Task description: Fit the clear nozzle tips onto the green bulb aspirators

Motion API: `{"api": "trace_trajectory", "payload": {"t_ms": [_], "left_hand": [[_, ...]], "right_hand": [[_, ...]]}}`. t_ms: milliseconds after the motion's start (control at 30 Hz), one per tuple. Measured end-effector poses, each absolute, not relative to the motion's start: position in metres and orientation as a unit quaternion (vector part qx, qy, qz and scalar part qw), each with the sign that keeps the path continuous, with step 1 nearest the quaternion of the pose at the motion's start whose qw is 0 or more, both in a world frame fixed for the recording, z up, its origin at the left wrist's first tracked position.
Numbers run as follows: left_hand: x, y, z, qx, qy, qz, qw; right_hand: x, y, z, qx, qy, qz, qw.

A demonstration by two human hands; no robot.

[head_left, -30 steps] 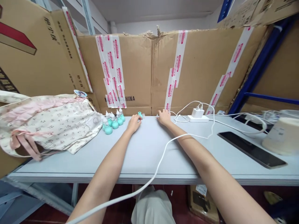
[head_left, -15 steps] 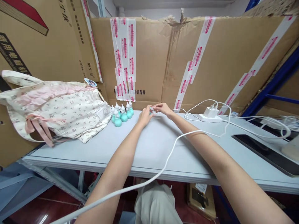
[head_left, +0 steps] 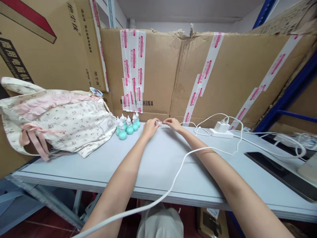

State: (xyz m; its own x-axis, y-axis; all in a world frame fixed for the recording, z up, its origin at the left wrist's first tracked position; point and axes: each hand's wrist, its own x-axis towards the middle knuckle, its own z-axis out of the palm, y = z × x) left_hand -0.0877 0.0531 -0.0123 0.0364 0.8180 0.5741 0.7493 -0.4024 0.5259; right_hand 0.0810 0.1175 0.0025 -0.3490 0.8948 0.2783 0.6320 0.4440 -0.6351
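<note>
Both arms reach far over the pale table [head_left: 158, 165] to its back edge. My left hand [head_left: 150, 127] is curled, fingers closed round a small piece that I can barely see. My right hand [head_left: 174, 124] meets it from the right, fingertips pinched on a small clear cap [head_left: 158, 123] between the two hands. Just left of my left hand stand several teal bulb-shaped bottles with clear tips [head_left: 126, 125], grouped upright.
A floral cloth bag [head_left: 56, 122] with pink ribbons lies at the left. A white charger on a power strip [head_left: 221, 129] and white cables [head_left: 178, 172] run across the right half. A dark tablet [head_left: 282, 173] lies at the right. Taped cardboard walls [head_left: 198, 76] close the back.
My hands, apart a second ago, have come together at the back edge and stay joined on the small piece. The teal part seen by my left fingers is now hidden.
</note>
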Motion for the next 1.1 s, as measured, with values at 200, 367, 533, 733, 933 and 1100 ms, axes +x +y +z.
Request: {"api": "trace_trajectory", "payload": {"t_ms": [200,367,533,733,933,1100], "left_hand": [[-0.101,0.053,-0.007,0.717,0.612,0.333,-0.019],[-0.104,0.05,-0.01,0.658,0.734,0.158,-0.046],[-0.095,0.047,-0.012,0.621,0.772,0.133,-0.026],[-0.095,0.047,-0.008,0.611,0.764,0.201,-0.054],[-0.096,0.046,-0.004,0.609,0.767,0.195,-0.053],[-0.094,0.044,-0.001,0.616,0.763,0.184,-0.057]], "right_hand": [[0.079,0.135,-0.003,-0.584,-0.798,-0.011,0.152],[0.077,0.141,-0.028,-0.594,-0.788,-0.011,0.161],[0.073,0.14,-0.045,-0.592,-0.782,-0.017,0.194],[0.065,0.138,-0.018,-0.57,-0.783,-0.029,0.245],[0.062,0.155,0.011,-0.484,-0.866,-0.105,0.074],[0.067,0.161,0.01,-0.458,-0.881,-0.087,0.074]]}}
